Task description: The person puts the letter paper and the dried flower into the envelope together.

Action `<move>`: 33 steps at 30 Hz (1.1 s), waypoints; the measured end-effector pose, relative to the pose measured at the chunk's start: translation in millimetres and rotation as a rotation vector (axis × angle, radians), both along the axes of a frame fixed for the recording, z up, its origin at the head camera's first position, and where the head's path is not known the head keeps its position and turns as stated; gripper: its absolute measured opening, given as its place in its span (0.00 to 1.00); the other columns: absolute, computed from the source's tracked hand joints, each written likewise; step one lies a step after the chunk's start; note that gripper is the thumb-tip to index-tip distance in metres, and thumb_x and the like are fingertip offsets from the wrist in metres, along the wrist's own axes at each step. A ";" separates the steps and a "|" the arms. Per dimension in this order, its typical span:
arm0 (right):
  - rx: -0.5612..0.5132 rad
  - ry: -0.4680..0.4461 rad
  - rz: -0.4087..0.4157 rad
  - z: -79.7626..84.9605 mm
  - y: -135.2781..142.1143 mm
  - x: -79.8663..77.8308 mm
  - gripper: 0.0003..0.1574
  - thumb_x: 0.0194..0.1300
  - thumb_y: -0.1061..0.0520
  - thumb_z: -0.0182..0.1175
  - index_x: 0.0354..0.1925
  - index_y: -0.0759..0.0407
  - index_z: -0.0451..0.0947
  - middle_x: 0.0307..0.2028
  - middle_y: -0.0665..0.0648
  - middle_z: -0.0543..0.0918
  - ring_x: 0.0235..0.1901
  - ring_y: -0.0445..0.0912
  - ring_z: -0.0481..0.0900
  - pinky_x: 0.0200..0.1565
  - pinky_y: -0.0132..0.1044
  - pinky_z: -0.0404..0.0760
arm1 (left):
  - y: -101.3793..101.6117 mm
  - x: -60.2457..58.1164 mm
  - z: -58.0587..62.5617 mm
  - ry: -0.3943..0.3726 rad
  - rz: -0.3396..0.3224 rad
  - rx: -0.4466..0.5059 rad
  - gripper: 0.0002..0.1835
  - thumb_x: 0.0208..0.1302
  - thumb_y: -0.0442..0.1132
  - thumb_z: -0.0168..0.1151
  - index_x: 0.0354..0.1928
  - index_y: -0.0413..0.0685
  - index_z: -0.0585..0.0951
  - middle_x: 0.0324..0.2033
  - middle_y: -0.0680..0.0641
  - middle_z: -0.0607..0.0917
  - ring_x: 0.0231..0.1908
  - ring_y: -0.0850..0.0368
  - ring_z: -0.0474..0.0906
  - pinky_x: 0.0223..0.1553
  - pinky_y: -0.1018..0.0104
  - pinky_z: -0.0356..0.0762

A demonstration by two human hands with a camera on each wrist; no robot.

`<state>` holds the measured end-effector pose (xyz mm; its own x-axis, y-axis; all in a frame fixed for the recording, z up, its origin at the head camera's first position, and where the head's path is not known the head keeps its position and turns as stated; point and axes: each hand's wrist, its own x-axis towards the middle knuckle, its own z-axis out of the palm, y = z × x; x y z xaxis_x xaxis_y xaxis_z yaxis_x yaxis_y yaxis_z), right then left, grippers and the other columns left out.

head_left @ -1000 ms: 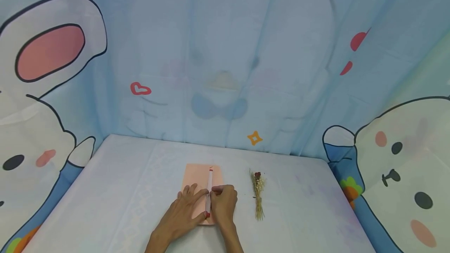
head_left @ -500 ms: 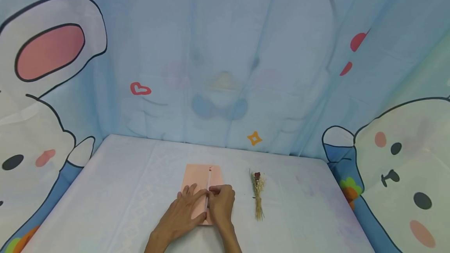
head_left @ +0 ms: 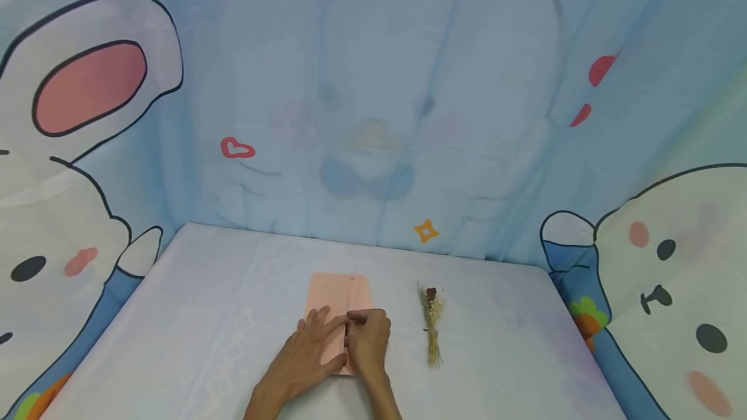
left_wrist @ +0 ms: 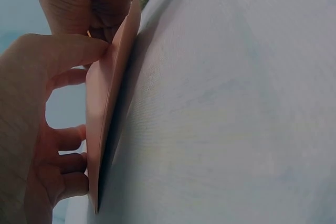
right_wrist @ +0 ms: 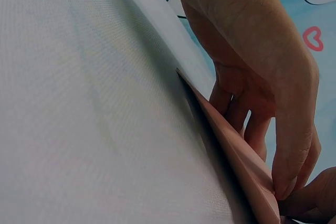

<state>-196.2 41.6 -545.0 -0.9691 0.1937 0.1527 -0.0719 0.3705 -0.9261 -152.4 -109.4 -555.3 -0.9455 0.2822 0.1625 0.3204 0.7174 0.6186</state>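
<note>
A flat, folded piece of pink paper (head_left: 328,289) lies on the table, with a lengthwise seam right of its middle. My left hand (head_left: 307,350) rests on its left part with the fingers spread and straight. At the seam, my right hand (head_left: 370,339) has curled fingers, and its thumb and index finger pinch the paper's folded edge close to the left index fingertip. Seen from the left wrist, the paper (left_wrist: 102,98) stands slightly off the cloth along its near edge. The right fingertips are partly hidden. In the right wrist view, left fingertips press the paper (right_wrist: 231,135).
Right of the paper lies a small bunch of dried flowers (head_left: 432,329) with a dark red bloom. White cloth covers the table (head_left: 508,336). A blue curtain (head_left: 373,96) with cartoon animals hangs behind and at both sides.
The white strip with red ends along the seam has narrowed and gone from sight as the pink edge came over it. My right hand moved slightly left; the left hand stayed on the paper.
</note>
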 end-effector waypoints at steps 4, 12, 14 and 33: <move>-0.002 0.001 -0.008 -1.0 -1.0 -1.1 0.10 0.60 0.81 0.66 0.36 0.74 0.91 0.27 0.64 0.91 0.18 0.43 0.87 0.20 0.29 0.85 | 0.0 -1.6 0.0 0.015 -0.011 -0.013 0.37 0.77 0.61 0.62 0.82 0.60 0.71 0.82 0.31 0.67 0.81 0.25 0.62 0.78 0.26 0.65; 0.042 0.022 -0.003 -0.8 -1.1 -0.8 0.10 0.60 0.80 0.67 0.37 0.73 0.91 0.28 0.66 0.92 0.20 0.44 0.88 0.21 0.29 0.85 | 0.1 -1.7 0.6 0.024 -0.008 -0.014 0.36 0.76 0.60 0.62 0.81 0.61 0.72 0.81 0.31 0.68 0.81 0.24 0.63 0.76 0.24 0.68; 0.058 0.023 -0.002 -1.1 -1.3 -0.3 0.10 0.60 0.79 0.67 0.38 0.73 0.92 0.28 0.66 0.92 0.21 0.45 0.89 0.22 0.30 0.86 | 0.2 -1.9 0.1 0.025 -0.008 -0.015 0.35 0.77 0.60 0.62 0.81 0.60 0.72 0.81 0.31 0.68 0.81 0.24 0.63 0.77 0.25 0.67; 0.093 0.012 0.005 8.4 29.2 7.3 0.05 0.63 0.72 0.74 0.37 0.67 0.93 0.29 0.60 0.93 0.22 0.40 0.86 0.25 0.26 0.83 | 3.7 3.2 3.2 0.006 0.006 -0.006 0.35 0.74 0.58 0.66 0.79 0.62 0.73 0.81 0.32 0.67 0.81 0.23 0.61 0.77 0.23 0.64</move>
